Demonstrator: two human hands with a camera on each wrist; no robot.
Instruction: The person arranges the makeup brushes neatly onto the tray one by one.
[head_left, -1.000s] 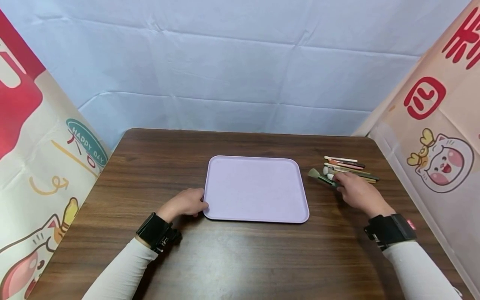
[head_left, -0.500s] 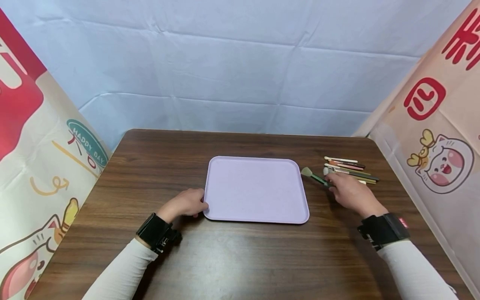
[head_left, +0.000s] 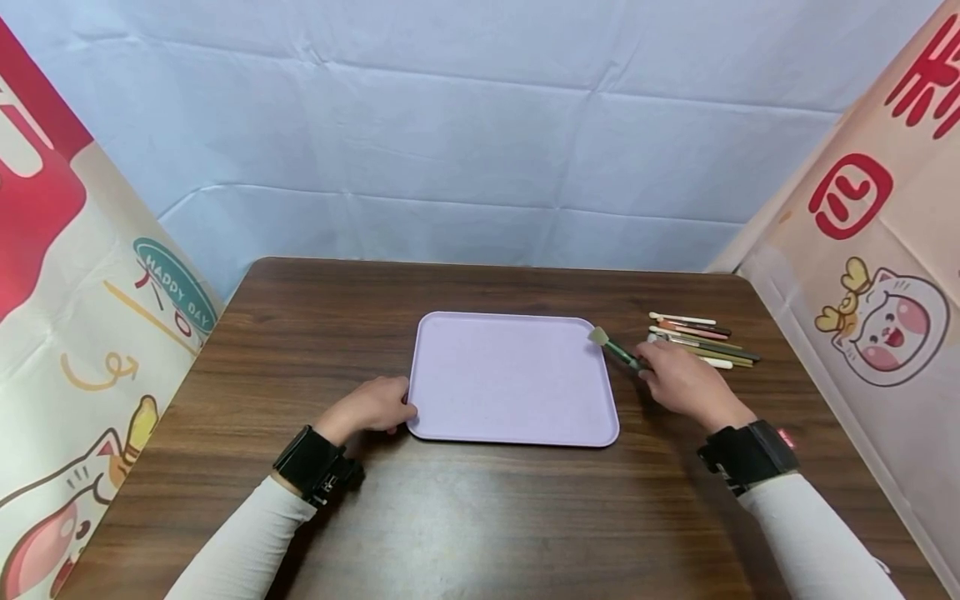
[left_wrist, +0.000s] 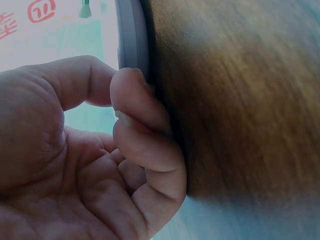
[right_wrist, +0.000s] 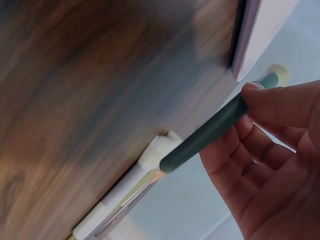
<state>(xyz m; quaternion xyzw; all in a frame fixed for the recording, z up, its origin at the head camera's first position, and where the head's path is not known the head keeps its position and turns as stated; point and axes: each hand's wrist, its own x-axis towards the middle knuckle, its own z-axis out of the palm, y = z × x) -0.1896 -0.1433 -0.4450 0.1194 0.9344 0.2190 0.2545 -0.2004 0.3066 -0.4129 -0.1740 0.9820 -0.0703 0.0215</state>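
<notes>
A lilac rectangular tray lies flat on the wooden table. My left hand grips its near left corner, thumb at the rim and the other fingers curled against the edge, as the left wrist view shows of the tray. In my right hand is a green makeup brush, pinched by its handle between thumb and fingers. Its pale bristles point left, at the tray's far right corner. The right wrist view shows the rear end of the green brush sticking out past the fingers.
Several more makeup brushes lie side by side on the table beyond my right hand, which partly hides them. A white-handled brush is nearest in the right wrist view. Printed cloth hangs at both sides, a pale sheet behind.
My right hand has moved left with the green brush, away from the other brushes, bringing its bristles to the tray's right rim. The left hand and the tray have stayed put.
</notes>
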